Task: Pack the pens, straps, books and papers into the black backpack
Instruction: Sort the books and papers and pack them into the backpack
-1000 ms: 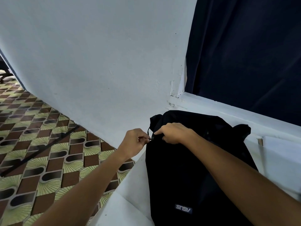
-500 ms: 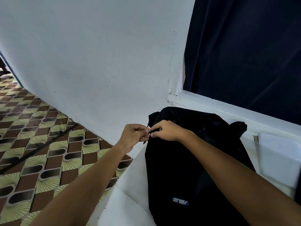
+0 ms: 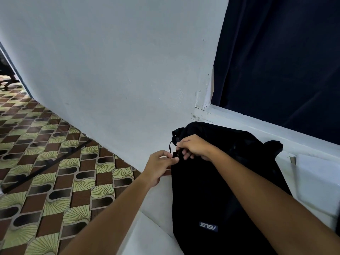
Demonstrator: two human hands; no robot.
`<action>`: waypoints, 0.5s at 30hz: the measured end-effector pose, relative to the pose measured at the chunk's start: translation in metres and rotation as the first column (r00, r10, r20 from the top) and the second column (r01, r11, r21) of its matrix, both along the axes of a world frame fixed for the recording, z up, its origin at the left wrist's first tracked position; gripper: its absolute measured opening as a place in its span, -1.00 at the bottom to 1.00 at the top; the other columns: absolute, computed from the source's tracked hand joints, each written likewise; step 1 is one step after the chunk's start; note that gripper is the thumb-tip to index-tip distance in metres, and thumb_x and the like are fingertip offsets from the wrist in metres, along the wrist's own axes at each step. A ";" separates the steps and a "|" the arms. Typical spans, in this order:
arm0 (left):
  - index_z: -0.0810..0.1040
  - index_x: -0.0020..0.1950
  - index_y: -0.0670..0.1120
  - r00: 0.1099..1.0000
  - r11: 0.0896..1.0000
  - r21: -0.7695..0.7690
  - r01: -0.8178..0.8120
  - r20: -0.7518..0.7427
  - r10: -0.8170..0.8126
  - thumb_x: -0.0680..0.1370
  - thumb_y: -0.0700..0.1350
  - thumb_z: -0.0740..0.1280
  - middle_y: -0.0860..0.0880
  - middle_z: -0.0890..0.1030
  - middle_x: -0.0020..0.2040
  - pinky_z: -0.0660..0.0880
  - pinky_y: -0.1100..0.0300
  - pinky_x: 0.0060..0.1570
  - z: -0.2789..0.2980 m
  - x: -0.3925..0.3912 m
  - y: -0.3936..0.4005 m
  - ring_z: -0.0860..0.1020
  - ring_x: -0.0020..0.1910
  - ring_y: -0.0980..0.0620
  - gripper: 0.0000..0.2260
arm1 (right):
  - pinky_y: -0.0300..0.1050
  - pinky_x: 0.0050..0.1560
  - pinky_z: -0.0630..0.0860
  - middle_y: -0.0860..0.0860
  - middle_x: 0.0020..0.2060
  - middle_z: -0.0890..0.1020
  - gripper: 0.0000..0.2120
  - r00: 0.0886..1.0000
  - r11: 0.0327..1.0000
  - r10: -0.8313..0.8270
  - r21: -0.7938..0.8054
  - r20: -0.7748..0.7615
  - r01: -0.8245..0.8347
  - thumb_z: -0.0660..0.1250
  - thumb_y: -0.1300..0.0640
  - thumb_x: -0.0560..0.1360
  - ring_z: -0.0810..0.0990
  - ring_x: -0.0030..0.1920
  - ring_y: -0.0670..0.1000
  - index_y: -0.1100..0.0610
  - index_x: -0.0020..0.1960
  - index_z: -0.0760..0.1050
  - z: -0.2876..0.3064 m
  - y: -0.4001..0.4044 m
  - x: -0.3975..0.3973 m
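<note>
Backpack (image 3: 226, 181) flat on white bench (image 3: 147, 238), lower centre-right of frame, top corner toward wall. Right hand (image 3: 195, 147) curled, pinching zipper pull (image 3: 178, 151) at top-left corner; left hand (image 3: 160, 163) just beside, fingers loosely extended onto the fabric edge. Best to brace fabric taut with left, draw pull steadily along the seam.
</note>
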State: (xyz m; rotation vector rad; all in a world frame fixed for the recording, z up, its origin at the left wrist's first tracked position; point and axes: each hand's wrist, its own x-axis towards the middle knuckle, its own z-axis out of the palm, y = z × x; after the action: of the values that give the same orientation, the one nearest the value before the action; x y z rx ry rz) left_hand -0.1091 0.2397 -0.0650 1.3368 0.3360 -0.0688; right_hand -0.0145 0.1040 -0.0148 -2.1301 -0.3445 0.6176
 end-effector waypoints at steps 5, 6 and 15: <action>0.48 -0.14 -0.14 0.998 0.970 -0.242 -0.026 0.053 0.040 0.55 -0.38 0.30 -0.11 0.54 -0.29 0.52 0.20 -0.36 -0.010 -0.001 0.003 0.53 -0.39 0.03 -0.84 | -0.28 -0.43 0.31 -0.01 -0.40 0.48 -0.78 0.992 0.995 -0.073 0.062 -0.100 0.079 0.25 0.07 0.61 0.52 -0.49 -0.10 0.13 -0.13 0.59 0.000 -0.004 0.000; 0.50 -0.14 -0.16 0.996 0.975 -0.221 -0.037 0.067 0.053 0.56 -0.40 0.27 -0.11 0.54 -0.29 0.51 0.22 -0.37 -0.010 -0.001 0.001 0.54 -0.39 0.04 -0.83 | -0.28 -0.43 0.31 -0.01 -0.41 0.48 -0.78 0.990 0.993 -0.080 0.073 -0.113 0.088 0.25 0.07 0.61 0.52 -0.49 -0.11 0.13 -0.13 0.59 0.000 -0.004 0.000; 0.53 -0.27 -0.18 0.992 0.978 0.208 0.003 0.126 -0.030 0.55 -0.07 0.41 -0.06 0.48 -0.37 0.52 0.18 -0.34 0.002 0.005 -0.006 0.52 -0.39 0.06 -0.73 | -0.26 -0.40 0.38 0.00 -0.40 0.51 -0.80 0.983 0.985 -0.124 0.105 -0.135 0.139 0.28 0.09 0.59 0.55 -0.47 -0.08 0.15 -0.10 0.61 -0.002 -0.003 -0.002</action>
State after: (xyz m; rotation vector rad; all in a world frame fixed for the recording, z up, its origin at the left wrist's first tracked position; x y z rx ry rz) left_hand -0.1042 0.2334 -0.0626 1.5428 0.2265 0.0398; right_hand -0.0166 0.1009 -0.0164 -1.9751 -0.1623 0.6393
